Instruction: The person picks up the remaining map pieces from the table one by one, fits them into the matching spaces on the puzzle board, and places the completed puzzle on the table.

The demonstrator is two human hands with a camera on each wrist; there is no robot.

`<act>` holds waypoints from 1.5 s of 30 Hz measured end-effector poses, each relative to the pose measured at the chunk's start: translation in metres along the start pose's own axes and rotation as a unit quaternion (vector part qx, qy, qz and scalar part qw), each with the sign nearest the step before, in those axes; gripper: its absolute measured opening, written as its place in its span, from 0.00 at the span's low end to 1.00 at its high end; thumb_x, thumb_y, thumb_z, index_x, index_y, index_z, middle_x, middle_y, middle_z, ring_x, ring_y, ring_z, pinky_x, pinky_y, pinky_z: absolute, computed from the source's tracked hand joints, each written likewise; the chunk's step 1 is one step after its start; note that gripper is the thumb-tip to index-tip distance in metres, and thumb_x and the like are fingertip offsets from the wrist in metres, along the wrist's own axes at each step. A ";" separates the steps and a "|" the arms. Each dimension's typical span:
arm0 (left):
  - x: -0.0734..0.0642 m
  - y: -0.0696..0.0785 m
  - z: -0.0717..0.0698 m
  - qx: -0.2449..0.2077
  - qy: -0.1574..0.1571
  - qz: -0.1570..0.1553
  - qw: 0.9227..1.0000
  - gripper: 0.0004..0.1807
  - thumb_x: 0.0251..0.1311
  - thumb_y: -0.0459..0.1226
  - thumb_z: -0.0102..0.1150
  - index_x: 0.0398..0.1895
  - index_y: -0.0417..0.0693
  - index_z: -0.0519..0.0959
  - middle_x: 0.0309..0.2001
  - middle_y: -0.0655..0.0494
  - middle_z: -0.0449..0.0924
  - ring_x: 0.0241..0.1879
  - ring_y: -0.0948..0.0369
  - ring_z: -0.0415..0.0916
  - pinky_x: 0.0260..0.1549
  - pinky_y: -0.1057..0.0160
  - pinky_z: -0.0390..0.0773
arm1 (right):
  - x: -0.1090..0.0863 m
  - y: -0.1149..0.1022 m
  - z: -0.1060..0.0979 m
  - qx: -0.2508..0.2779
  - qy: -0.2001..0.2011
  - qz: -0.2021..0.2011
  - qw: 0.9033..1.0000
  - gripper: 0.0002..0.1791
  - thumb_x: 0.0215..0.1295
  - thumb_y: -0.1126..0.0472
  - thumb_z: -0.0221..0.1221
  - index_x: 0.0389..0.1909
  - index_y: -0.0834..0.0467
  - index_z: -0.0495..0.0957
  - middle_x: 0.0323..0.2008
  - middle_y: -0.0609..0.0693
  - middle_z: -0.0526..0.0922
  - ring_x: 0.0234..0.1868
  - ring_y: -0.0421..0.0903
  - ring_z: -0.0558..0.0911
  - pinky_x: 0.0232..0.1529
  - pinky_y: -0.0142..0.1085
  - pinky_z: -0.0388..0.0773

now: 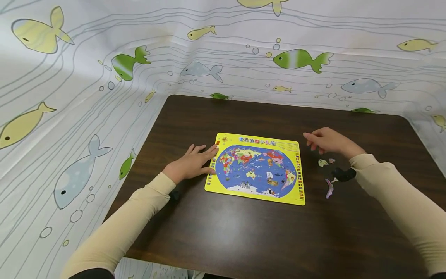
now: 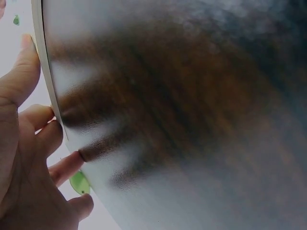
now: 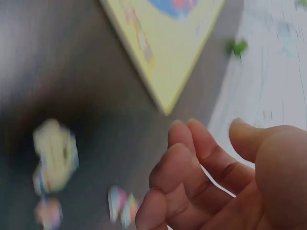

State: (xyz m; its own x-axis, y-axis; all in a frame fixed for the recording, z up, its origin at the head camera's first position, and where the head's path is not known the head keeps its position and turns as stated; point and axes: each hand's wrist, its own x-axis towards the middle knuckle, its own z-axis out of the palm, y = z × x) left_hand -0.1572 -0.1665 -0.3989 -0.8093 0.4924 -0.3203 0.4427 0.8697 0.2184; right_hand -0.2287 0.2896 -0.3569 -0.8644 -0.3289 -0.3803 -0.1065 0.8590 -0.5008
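Observation:
A yellow-bordered world map puzzle board (image 1: 258,197) lies flat on the dark wooden table. At the board's left edge my left hand (image 1: 191,162) rests with its fingers spread; in the left wrist view the thumb and fingers (image 2: 29,72) touch the thin board edge. My right hand (image 1: 329,140) is held off the board's upper right corner, fingers loosely bent and nothing visible between them. Below it lie a cream puzzle piece (image 1: 322,163), a small pink piece (image 1: 332,161) and a long purple piece (image 1: 329,188). The right wrist view is blurred, with small colourful pieces (image 3: 122,207) beside the fingertips.
White curtain walls (image 1: 237,58) printed with fish stand behind the table and at its sides. The brown tabletop (image 1: 216,232) extends in front of the board. A dark wrist-worn object (image 1: 343,174) hangs beneath the right wrist, close to the pieces.

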 end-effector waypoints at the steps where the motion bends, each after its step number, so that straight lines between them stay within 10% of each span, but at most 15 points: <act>1: 0.000 0.000 0.000 0.001 0.001 0.002 1.000 0.48 0.60 0.64 0.49 0.77 0.59 0.42 0.78 0.64 0.38 0.76 0.47 0.41 0.72 0.40 0.35 | -0.001 0.006 -0.006 -0.011 0.006 0.004 1.000 0.33 0.70 0.37 0.45 0.42 0.65 0.78 0.35 0.59 0.81 0.27 0.48 0.76 0.30 0.41 0.76; 8: 0.001 0.001 -0.003 0.006 0.000 0.000 1.000 0.48 0.59 0.64 0.49 0.77 0.59 0.42 0.78 0.63 0.38 0.76 0.46 0.41 0.72 0.39 0.35 | -0.009 0.033 -0.028 -0.105 -0.032 -0.062 0.992 0.11 0.62 0.57 0.63 0.40 0.60 0.79 0.37 0.52 0.82 0.34 0.45 0.78 0.35 0.38 0.79; 13: 0.001 0.002 -0.002 0.004 -0.004 -0.004 1.000 0.48 0.59 0.64 0.49 0.77 0.59 0.42 0.78 0.63 0.38 0.76 0.46 0.40 0.72 0.39 0.34 | -0.011 0.042 -0.024 -0.132 -0.074 -0.110 0.982 0.12 0.52 0.62 0.70 0.38 0.57 0.80 0.36 0.48 0.81 0.32 0.41 0.77 0.33 0.33 0.78; 45: 0.005 -0.001 0.000 0.003 -0.010 -0.009 1.000 0.49 0.57 0.65 0.49 0.77 0.61 0.41 0.77 0.65 0.37 0.76 0.47 0.39 0.72 0.40 0.33 | -0.008 0.030 -0.020 -0.066 -0.110 -0.087 0.988 0.05 0.61 0.58 0.63 0.36 0.54 0.83 0.32 0.51 0.83 0.25 0.45 0.81 0.31 0.38 0.82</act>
State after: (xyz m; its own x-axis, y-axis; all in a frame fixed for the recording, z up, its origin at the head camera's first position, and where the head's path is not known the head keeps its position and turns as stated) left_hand -0.1619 -0.1648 -0.4006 -0.8092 0.4771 -0.3428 0.4301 0.8786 0.2076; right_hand -0.2348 0.3258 -0.3532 -0.7017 -0.5412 -0.4634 -0.3201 0.8205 -0.4736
